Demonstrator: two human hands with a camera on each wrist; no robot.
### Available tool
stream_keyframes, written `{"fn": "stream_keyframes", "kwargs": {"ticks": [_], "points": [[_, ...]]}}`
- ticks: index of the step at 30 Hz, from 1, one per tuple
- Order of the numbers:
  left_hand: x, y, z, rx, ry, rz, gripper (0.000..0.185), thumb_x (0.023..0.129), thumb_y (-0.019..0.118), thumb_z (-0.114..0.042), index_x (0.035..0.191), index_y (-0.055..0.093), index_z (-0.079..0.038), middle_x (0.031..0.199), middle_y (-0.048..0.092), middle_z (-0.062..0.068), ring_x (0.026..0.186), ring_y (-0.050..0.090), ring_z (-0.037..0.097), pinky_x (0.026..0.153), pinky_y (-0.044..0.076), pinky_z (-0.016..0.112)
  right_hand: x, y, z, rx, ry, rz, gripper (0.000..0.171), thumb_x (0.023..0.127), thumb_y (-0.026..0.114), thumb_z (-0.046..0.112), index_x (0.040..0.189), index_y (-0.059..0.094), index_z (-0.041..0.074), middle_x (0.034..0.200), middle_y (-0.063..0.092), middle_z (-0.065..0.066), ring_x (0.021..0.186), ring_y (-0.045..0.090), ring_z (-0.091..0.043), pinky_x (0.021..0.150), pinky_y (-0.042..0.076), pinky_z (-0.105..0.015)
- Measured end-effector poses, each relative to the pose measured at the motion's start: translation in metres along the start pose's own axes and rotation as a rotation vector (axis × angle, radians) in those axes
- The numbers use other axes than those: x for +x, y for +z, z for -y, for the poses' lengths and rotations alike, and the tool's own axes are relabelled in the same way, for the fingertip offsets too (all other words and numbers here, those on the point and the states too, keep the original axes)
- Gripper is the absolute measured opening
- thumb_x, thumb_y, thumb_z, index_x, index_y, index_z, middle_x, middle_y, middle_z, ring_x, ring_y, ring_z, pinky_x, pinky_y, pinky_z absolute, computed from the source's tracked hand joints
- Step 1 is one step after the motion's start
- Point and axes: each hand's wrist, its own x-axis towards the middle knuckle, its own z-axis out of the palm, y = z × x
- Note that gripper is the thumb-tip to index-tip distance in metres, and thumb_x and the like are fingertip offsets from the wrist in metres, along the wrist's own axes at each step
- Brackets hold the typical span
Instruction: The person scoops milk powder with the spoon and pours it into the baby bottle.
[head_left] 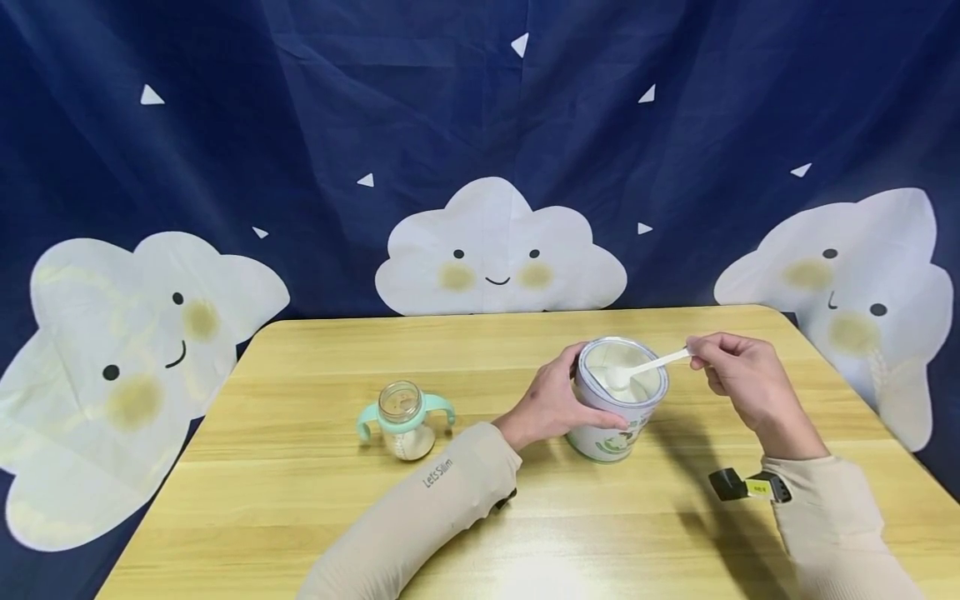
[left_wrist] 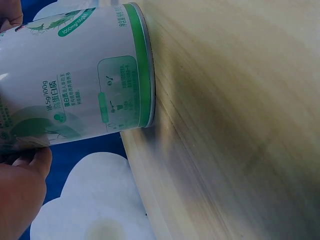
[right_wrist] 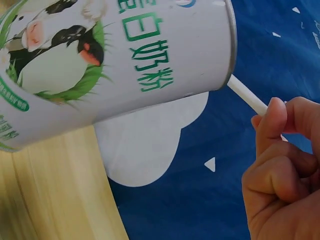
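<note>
My left hand (head_left: 551, 400) grips the side of a white and green milk powder can (left_wrist: 75, 75), its thumb across the front. The can's top is open, and it looks tilted a little on the table. Between thumb and fingers my right hand (head_left: 742, 379) pinches the end of a white scoop's handle (head_left: 663, 360). The scoop's bowl is down inside the can; how much powder it carries cannot be made out. In the right wrist view the same handle (right_wrist: 246, 92) runs from the can's rim to the fingers.
Left of the can stands a lidless baby bottle (head_left: 412, 442) with two mint green handles and pale powder inside. Everything stands on a wooden table (head_left: 300, 500). Behind it hangs a dark blue curtain (head_left: 450, 100) printed with smiling clouds.
</note>
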Motion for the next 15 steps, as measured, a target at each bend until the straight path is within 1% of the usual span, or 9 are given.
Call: {"fn": "stream_keyframes", "kwargs": {"ticks": [8, 15], "points": [[0.0006, 0.0004, 0.0002, -0.01, 0.001, 0.0, 0.103, 0.061, 0.099, -0.026, 0.147, 0.044, -0.016, 0.133, 0.06, -0.003, 0.121, 0.054, 0.006, 0.103, 0.044, 0.025, 0.0003, 0.0013, -0.0043, 0.035, 0.008, 0.002, 0.027, 0.097, 0.064, 0.008, 0.072, 0.07, 0.014, 0.062, 0.059, 0.007, 0.047, 0.038, -0.003, 0.047, 0.014, -0.031], [0.0013, 0.0011, 0.0008, -0.012, -0.002, -0.002, 0.102, 0.061, 0.099, -0.025, 0.147, 0.044, -0.016, 0.132, 0.06, -0.007, 0.121, 0.054, 0.005, 0.102, 0.044, 0.025, 0.001, 0.0021, -0.0059, 0.06, -0.002, -0.011, 0.024, 0.097, 0.064, 0.006, 0.074, 0.071, 0.01, 0.063, 0.06, 0.007, 0.048, 0.039, -0.002, 0.044, 0.017, -0.027]]}}
